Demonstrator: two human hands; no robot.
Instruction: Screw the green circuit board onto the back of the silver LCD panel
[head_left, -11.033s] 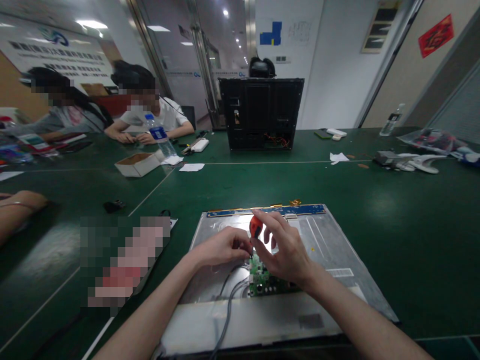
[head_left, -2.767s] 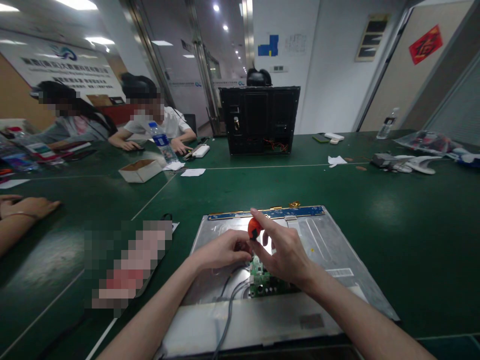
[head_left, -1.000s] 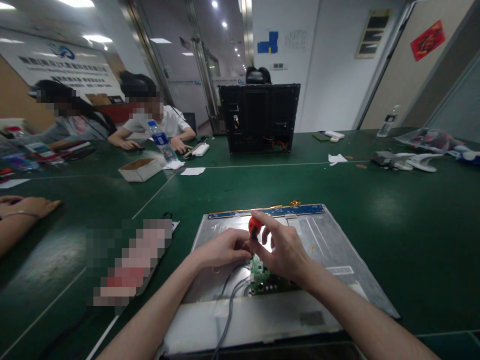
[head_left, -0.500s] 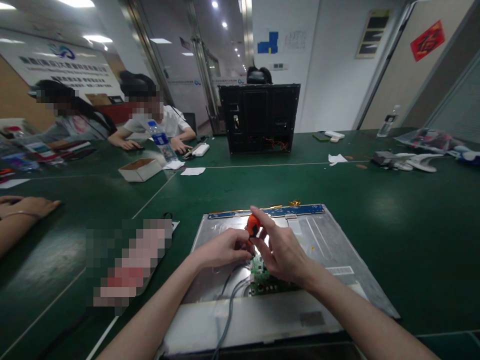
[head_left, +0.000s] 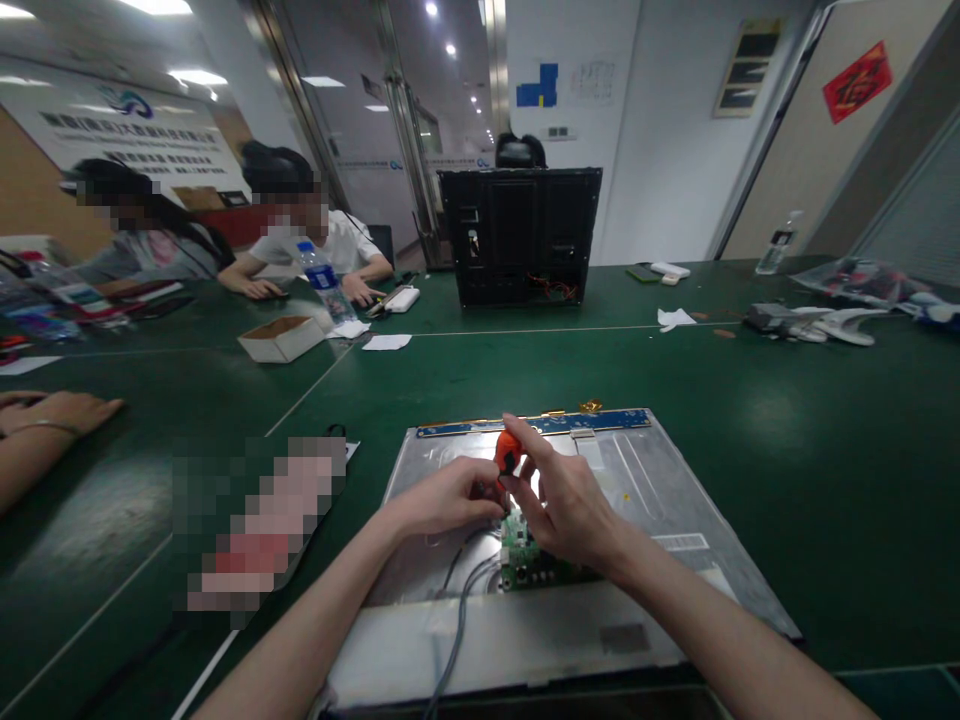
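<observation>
Right at the middle of the view, the right hand [head_left: 566,505] pinches the orange handle of a small screwdriver [head_left: 508,453] between thumb and fingers, holding it upright with its shaft pointing down toward the green circuit board [head_left: 525,556]. The tip itself is hidden behind the hands, so whether it sits in a screw I cannot tell. The left hand [head_left: 444,497] is curled just beside the shaft, its fingertips closed together down by the lower end of the tool — what exactly they grip is hidden.

The circuit board lies on the metal back of a flat display panel [head_left: 660,490], near the panel's close edge, and grey cables [head_left: 455,610] run from the board toward the person. A blue strip board [head_left: 540,423] lines the panel's far edge. The panel rests flat on a green table [head_left: 825,420].

Further off, a black monitor housing [head_left: 521,235] stands upright on the table, its open back facing the camera. To the left sit a small cardboard box [head_left: 281,337] and a water bottle [head_left: 322,280], with two other people seated behind them. Another person's hand [head_left: 60,410] rests flat on the table at the far left — well apart from the panel.
</observation>
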